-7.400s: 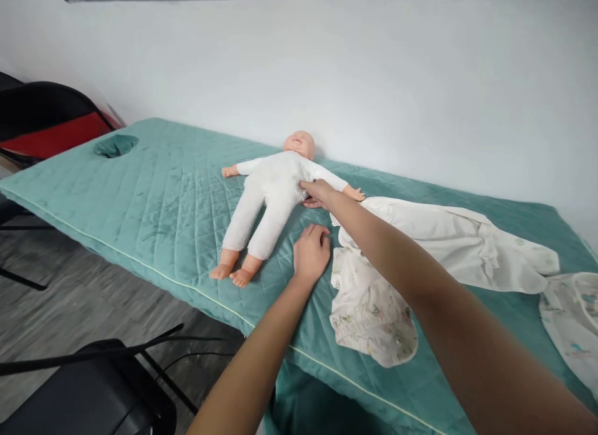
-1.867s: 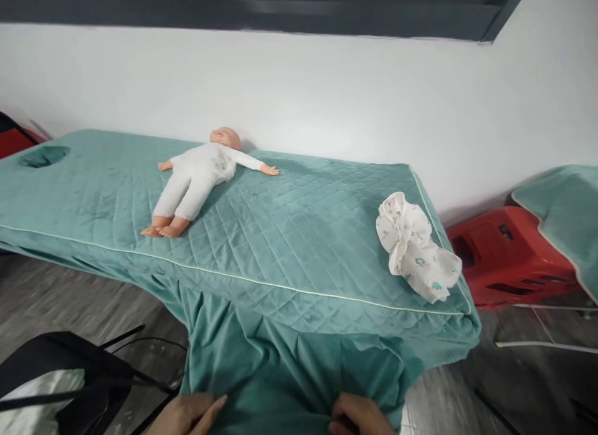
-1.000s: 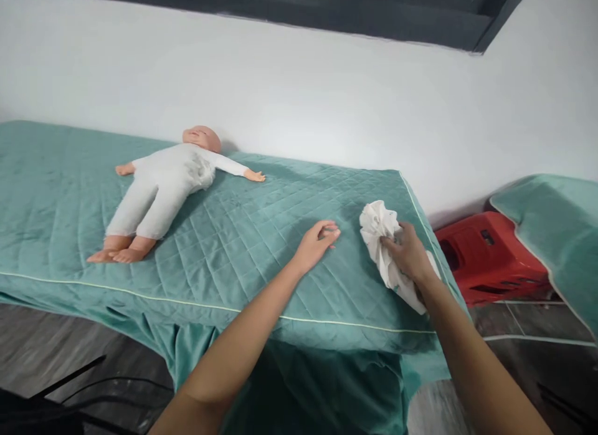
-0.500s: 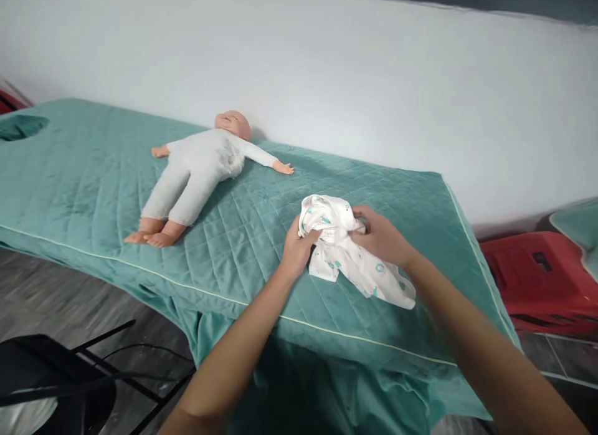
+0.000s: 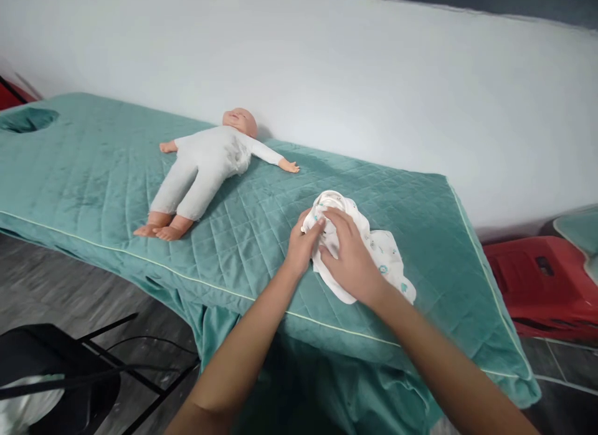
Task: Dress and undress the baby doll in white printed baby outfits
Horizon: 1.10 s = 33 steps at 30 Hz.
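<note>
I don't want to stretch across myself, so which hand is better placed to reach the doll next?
Probably your left hand: it holds the printed white garment by the side nearer the doll. Your right hand lies over the garment, farther from the doll, so it would likely need a longer reach.

Bed (image 5: 93, 179): fitted with a green quilted cover (image 5: 397, 198); pale piping (image 5: 187, 274) runs along the near edge; an opening (image 5: 30, 120) sits at the left end. Doll (image 5: 200, 167): lies on its back, arms spread, head at the far edge. Garment (image 5: 390, 263): white, printed, bunched, its lower part resting right of the doll, apart from it.
</note>
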Tool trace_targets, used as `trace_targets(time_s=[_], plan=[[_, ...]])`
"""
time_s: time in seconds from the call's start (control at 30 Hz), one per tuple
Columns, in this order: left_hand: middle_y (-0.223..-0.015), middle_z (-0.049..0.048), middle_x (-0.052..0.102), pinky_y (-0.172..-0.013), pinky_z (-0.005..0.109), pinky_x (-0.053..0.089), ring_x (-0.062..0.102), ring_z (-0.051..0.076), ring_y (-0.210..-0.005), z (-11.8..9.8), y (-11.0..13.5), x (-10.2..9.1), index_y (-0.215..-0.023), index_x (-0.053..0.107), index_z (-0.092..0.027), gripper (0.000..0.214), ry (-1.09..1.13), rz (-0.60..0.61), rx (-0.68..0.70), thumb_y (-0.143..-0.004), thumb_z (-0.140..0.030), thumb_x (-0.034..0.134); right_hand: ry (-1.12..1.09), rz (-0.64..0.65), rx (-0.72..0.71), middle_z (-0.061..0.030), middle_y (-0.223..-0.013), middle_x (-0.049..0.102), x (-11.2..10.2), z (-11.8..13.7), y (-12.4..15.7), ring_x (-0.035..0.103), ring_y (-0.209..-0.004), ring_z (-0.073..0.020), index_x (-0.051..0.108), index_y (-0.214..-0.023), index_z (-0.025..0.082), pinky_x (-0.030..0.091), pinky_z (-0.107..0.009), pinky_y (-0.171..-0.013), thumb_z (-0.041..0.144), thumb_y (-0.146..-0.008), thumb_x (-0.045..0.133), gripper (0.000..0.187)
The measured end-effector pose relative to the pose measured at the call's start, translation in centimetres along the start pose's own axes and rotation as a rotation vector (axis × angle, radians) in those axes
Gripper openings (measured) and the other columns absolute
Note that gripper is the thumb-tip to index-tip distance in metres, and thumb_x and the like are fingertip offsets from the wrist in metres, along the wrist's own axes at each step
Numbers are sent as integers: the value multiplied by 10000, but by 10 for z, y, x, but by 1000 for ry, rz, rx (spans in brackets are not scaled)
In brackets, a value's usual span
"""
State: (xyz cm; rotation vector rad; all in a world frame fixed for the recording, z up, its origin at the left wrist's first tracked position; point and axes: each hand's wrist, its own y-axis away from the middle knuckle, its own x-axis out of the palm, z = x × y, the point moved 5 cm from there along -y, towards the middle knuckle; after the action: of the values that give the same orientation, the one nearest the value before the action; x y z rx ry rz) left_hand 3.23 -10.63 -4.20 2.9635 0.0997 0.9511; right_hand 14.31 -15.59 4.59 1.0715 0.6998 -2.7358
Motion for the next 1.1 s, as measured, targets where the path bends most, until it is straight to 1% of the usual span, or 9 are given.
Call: trace_targets(time_s=[0.07, 0.13, 0.23, 0.33, 0.57, 0.7, 0.87, 0.97, 1.1], plan=[[-1044, 62, 753, -882, 327, 531, 703, 229, -969, 0, 1, 1, -1089, 723, -178, 401, 60, 44, -36, -770, -408, 805, 131, -24, 61, -127, -1595, 319, 17, -11, 4, 227, -1536, -266, 303, -1508, 236, 243, -509, -1257, 141, -842, 523, 707], [-985, 58, 758, -844, 322, 546, 714, 217, -904, 2, 1, -1, -1050, 721, -167, 380, 127, 45, -64, -778, -422, 798, 240, -63, 161, -152, -1608, 308, 19, -32, 3, 217, -1536, -316, 274, -1535, 207, 206, -552, -1249, 205, -859, 550, 730], [-892, 42, 755, -824, 318, 563, 724, 207, -847, 3, 0, -3, -961, 714, -165, 334, 204, 41, -88, -771, -423, 807, 278, -54, 283, -156, -1564, 401, 7, -61, -6, 353, -1465, -352, 275, -1549, 213, 255, -579, -1206, 357, -854, 628, 793], [-868, 46, 759, -865, 335, 566, 735, 226, -880, 3, -2, -3, -926, 705, -161, 329, 254, 33, -104, -766, -428, 811, 205, -2, 357, -156, -1491, 491, -6, -76, -15, 487, -1362, -342, 335, -1518, 204, 386, -516, -1130, 410, -788, 709, 846], [-931, 52, 772, -941, 389, 556, 729, 262, -1005, 4, -8, -11, -921, 678, -184, 347, 341, -50, -137, -781, -484, 779, 217, 32, 378, -79, -1079, 699, -32, -77, -28, 648, -1015, -293, 625, -1097, 223, 484, -471, -953, 332, -802, 655, 315], [-1000, 71, 768, -957, 415, 553, 710, 282, -1072, 5, -9, -12, -941, 674, -185, 346, 304, -45, -112, -815, -500, 745, 207, -204, 201, -75, -1017, 679, -79, -60, -32, 622, -999, -275, 646, -938, 227, 482, -451, -947, 308, -792, 635, 167], [-1063, 84, 762, -987, 405, 545, 698, 273, -1112, 4, -8, -11, -1006, 680, -176, 417, 282, -35, -97, -797, -530, 755, -12, -543, 194, -56, -966, 688, -148, -52, -20, 653, -927, -227, 634, -944, 223, 519, -386, -872, 301, -799, 659, 167], [-1076, 96, 764, -1012, 413, 538, 686, 283, -1146, 3, -8, -11, -1043, 689, -167, 457, 294, -33, -120, -794, -545, 748, -153, -690, 193, -99, -1088, 687, -185, -52, -8, 671, -1045, -264, 590, -1042, 232, 549, -398, -849, 312, -829, 598, 227], [-1124, 105, 759, -1049, 422, 524, 668, 287, -1190, 4, -8, -10, -1099, 695, -161, 462, 328, -19, -126, -817, -524, 732, -42, -823, 175, -111, -1353, 624, -237, -51, 21, 576, -1307, -323, 530, -1249, 288, 547, -509, -933, 340, -884, 470, 374]])
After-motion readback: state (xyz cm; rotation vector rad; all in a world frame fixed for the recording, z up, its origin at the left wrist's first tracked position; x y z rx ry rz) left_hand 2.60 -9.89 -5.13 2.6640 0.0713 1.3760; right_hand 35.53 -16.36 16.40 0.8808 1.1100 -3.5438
